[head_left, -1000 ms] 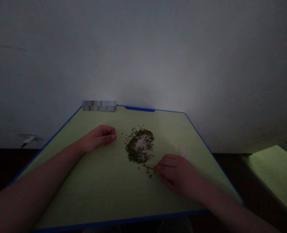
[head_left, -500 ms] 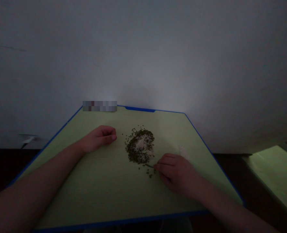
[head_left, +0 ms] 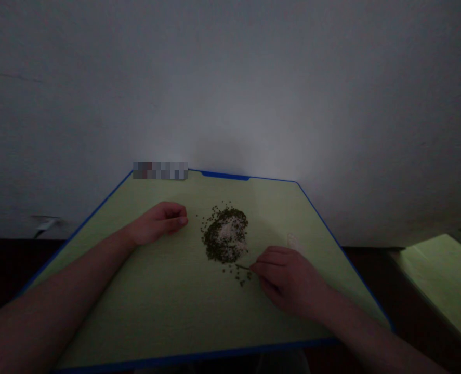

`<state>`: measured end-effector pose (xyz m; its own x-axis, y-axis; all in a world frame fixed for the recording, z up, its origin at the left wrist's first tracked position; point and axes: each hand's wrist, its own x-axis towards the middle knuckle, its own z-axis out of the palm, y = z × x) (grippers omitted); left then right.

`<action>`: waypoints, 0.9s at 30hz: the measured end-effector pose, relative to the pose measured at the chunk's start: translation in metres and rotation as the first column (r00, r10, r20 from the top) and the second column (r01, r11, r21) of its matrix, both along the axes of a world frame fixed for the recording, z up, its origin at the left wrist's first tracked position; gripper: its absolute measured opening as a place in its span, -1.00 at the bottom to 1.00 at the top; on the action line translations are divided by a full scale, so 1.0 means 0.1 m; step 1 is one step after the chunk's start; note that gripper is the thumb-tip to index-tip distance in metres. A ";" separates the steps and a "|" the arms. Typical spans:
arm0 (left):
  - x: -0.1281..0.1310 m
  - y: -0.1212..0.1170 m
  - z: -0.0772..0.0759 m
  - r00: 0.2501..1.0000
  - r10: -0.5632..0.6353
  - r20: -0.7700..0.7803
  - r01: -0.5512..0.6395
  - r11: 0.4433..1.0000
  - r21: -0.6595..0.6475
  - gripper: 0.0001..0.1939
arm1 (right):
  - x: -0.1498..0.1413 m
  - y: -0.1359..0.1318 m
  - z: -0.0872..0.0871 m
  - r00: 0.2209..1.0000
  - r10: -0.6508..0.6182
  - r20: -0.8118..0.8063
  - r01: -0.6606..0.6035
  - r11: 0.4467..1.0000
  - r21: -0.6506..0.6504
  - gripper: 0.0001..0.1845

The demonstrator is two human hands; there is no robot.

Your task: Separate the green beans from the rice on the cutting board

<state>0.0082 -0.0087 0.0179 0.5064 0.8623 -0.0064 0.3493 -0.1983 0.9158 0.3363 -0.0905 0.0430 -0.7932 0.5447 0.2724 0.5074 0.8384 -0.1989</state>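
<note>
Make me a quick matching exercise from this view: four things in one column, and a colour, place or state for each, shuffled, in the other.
Things
1. Left hand
2. Right hand
3. Pile of grains
4. Table edging

Places, colours, states
A. Dark green mixed with pale, lying between the two hands
B. Blue
C. Loosely curled, apart from the grains
D. Pinching a thin stick

Right pairs: 1-C, 2-D, 3-A, 4-B
</note>
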 end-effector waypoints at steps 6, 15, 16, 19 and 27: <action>0.03 -0.02 0.04 1.000 -0.008 0.001 0.008 0.999 0.035 -0.64 | -0.03 0.02 0.00 1.000 -0.010 -0.014 0.010 1.000 0.006 -0.76; 0.02 -0.01 0.02 1.000 -0.011 0.001 0.011 0.999 0.042 -0.65 | -0.02 0.02 0.00 1.000 -0.006 -0.006 0.006 1.000 0.016 -0.77; 0.01 -0.01 0.01 1.000 -0.009 0.003 0.008 0.999 0.038 -0.65 | -0.02 0.03 0.00 1.000 -0.008 0.001 0.008 1.000 0.021 -0.77; 0.01 -0.01 0.01 1.000 -0.004 0.010 0.004 1.000 0.029 -0.65 | -0.03 0.03 0.00 0.999 0.002 0.032 -0.003 1.000 0.028 -0.77; 0.00 0.01 -0.01 1.000 -0.002 0.019 0.001 1.000 0.008 -0.65 | -0.05 -0.01 0.03 0.999 0.025 0.022 -0.025 0.999 0.034 -0.78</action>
<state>0.0083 -0.0081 0.0170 0.5076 0.8615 0.0100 0.3317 -0.2061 0.9206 0.3315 -0.0916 0.0464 -0.8124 0.5154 0.2726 0.4902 0.8569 -0.1593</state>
